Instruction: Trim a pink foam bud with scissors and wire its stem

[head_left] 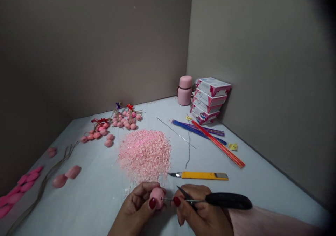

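Observation:
At the front of the table, my left hand (pixel 140 208) is closed around a small pink ball (pixel 157 196), thumb and fingers pinching its sides. Dark small holes show on the ball's right face. My right hand (pixel 198 208) grips black-handled scissors (pixel 228 200) near the blades, which are spread apart. One thin blade points left with its tip at a hole in the ball; how deep it goes cannot be seen. The other blade points up and left. Just beyond my hands lies a yellow craft knife (pixel 204 175), blade to the left, beside a heap of pink shavings (pixel 145 153).
Pink balls on cords (pixel 126 118) lie back left, with loose pink pieces (pixel 60 181), twine (pixel 42 187) and bright pink pieces (pixel 26 183) further left. Right of the shavings are a thin metal rod (pixel 176 133), blue strands (pixel 199 131) and red strands (pixel 219 145). Stacked boxes (pixel 210 97) and a pink flask (pixel 185 90) stand behind.

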Tool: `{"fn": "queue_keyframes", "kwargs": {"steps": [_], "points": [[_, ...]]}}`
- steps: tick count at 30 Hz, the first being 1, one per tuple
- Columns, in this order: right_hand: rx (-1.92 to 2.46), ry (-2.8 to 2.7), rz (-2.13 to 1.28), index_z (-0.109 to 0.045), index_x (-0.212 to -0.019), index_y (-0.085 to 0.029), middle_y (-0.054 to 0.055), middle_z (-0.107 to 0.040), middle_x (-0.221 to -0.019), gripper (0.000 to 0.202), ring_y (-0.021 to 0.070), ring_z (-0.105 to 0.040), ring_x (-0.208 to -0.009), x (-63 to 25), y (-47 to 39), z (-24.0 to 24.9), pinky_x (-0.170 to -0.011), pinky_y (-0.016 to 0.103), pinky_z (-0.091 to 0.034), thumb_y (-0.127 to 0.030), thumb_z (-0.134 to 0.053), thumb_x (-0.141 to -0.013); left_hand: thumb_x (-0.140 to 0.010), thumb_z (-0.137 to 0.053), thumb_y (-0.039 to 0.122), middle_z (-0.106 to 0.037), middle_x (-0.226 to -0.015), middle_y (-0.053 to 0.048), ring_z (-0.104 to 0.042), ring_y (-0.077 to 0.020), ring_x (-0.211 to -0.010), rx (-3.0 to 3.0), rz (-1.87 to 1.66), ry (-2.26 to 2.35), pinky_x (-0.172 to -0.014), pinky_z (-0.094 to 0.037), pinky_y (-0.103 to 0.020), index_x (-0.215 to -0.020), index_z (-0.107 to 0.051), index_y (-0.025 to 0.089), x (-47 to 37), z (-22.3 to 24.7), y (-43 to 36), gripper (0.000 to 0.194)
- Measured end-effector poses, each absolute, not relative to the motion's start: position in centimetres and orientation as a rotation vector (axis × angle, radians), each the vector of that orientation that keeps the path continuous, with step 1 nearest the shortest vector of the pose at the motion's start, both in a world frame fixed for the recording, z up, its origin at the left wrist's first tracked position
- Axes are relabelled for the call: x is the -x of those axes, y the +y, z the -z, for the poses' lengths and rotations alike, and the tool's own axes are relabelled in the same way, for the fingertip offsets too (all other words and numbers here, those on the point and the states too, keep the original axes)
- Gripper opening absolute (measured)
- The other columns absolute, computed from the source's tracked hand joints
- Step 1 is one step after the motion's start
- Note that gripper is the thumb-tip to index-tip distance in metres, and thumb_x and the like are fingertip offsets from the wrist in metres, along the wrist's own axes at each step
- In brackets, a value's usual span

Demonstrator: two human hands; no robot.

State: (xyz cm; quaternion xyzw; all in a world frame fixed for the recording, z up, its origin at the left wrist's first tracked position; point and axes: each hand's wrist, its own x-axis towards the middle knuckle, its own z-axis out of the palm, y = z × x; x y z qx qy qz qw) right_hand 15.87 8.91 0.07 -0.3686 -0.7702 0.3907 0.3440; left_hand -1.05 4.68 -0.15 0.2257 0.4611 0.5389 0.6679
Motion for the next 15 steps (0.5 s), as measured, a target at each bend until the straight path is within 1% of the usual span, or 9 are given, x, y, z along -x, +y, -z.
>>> {"fn": "queue_keyframes", "kwargs": {"steps": [4, 9, 12, 15], "points": [[0.957, -2.05, -0.98, -0.051, -0.054, -0.021, -0.002, -0.054, -0.052, 0.047, 0.0134, -0.056, -0.054, -15.94, 8.81, -0.07, -0.057, 0.025, -0.04, -0.039, -0.037, -0.095, -0.062, -0.08, 0.034, -0.069, -0.068, 0.002, -0.057, -0.011, -0.064, -0.59, -1.218, 1.082, -0.066, -0.042, -0.023, -0.076, -0.069, 0.02, 1.16, 0.45, 4.49, 0.023], [1.034, -2.1, -0.91, -0.053, -0.057, -0.022, 0.0, -0.056, -0.055, 0.047, 0.0168, -0.057, -0.061, -15.99, 8.66, 0.06, -0.06, 0.027, -0.041, -0.043, -0.037, -0.095, -0.061, -0.08, 0.035, -0.07, -0.072, -0.001, -0.059, -0.0144, -0.068, -0.695, -1.212, 1.219, -0.064, -0.041, -0.025, -0.075, -0.068, 0.02, 1.21, 0.3, 4.06, 0.024], [1.017, -2.113, -0.918, -0.053, -0.056, -0.021, -0.001, -0.056, -0.056, 0.05, 0.0158, -0.057, -0.059, -15.98, 8.64, -0.05, -0.06, 0.027, -0.041, -0.044, -0.034, -0.095, -0.06, -0.08, 0.035, -0.069, -0.07, 0.0, -0.058, -0.0141, -0.065, -0.73, -1.217, 1.254, -0.061, -0.04, -0.025, -0.074, -0.067, 0.02, 1.19, 0.07, 3.94, 0.025], [1.016, -2.12, -0.946, -0.052, -0.053, -0.021, -0.002, -0.056, -0.055, 0.05, 0.0146, -0.057, -0.058, -16.04, 8.66, -0.11, -0.057, 0.026, -0.04, -0.044, -0.037, -0.095, -0.059, -0.08, 0.037, -0.069, -0.067, 0.0, -0.059, -0.0155, -0.065, -0.737, -1.203, 1.243, -0.062, -0.04, -0.027, -0.073, -0.066, 0.02, 1.2, 0.05, 3.91, 0.025]]}}
